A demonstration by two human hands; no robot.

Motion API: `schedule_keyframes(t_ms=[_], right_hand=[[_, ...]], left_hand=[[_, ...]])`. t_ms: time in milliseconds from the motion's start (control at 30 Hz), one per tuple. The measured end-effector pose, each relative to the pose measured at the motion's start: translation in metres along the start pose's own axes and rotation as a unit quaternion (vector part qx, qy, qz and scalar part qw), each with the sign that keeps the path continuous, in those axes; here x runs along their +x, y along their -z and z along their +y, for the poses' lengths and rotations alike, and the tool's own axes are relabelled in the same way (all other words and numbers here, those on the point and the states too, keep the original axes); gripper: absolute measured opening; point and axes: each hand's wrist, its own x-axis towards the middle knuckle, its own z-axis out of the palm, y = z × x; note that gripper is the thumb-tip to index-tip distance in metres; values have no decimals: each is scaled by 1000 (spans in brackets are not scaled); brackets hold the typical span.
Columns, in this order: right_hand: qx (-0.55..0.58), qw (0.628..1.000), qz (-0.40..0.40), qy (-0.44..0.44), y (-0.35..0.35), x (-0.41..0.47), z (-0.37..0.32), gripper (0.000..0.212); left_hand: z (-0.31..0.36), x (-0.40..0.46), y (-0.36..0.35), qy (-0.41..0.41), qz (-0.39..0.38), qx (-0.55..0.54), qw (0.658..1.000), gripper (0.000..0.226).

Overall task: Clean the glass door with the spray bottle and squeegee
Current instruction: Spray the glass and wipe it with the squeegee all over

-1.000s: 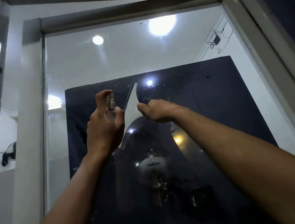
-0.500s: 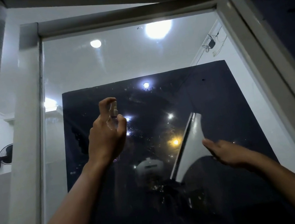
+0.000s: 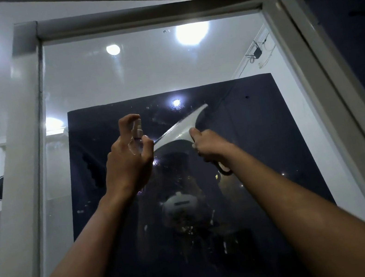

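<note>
The glass door filled the white frame; the left hand gripped the small spray bottle, forefinger curled over its nozzle; beside it, the right hand clenched the squeegee, blade tilted against the pane.

two hands, left hand, right hand, one spray bottle, one squeegee, one glass door
</note>
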Motion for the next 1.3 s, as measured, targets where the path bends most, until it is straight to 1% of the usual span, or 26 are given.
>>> schedule_keyframes(t_ms=[100,200,267,367,433,533,633,733,767,867,933,1000,1067,1200,1300], right_hand=[[54,997,20,-56,-21,-19,28,48],[54,994,36,-84,-39,-62,69,50],[50,992,35,-107,-46,-98,96,56],[13,987,37,-158,-60,-155,133,63],[17,985,49,-167,-67,-189,149,63],[70,982,76,-158,-71,-218,153,61],[144,971,115,-149,-68,-205,137,58],[280,943,124,-128,-54,-158,97,47],[291,941,130,-118,-47,-139,80,46],[249,950,154,-106,-32,-94,44,50],[257,947,144,-126,-31,-82,41,48],[242,951,120,-152,-37,-86,51,48],[215,956,113,-164,-46,-94,71,49],[206,957,119,-163,-57,-113,98,51],[202,959,99,-170,-59,-131,113,51]], left_hand=[[-2,-12,-2,0,-20,-2,1000,43],[-7,-22,0,9,-13,-4,1000,44],[-10,-28,0,7,-9,-6,1000,42],[-13,-37,1,5,-20,2,1000,40],[-13,-45,3,12,-29,5,999,41],[-11,-52,7,19,-34,3,999,40],[-9,-55,12,19,-32,1,999,41],[-7,-53,18,28,-40,2,999,45],[-7,-53,20,29,-42,4,999,45],[-9,-50,24,33,-37,7,999,45],[-9,-51,25,32,-38,6,999,45],[-10,-52,25,31,-43,9,999,45],[-11,-54,25,31,-45,8,998,45],[-14,-55,24,31,-42,5,999,47],[-13,-57,23,33,-46,0,998,46]])
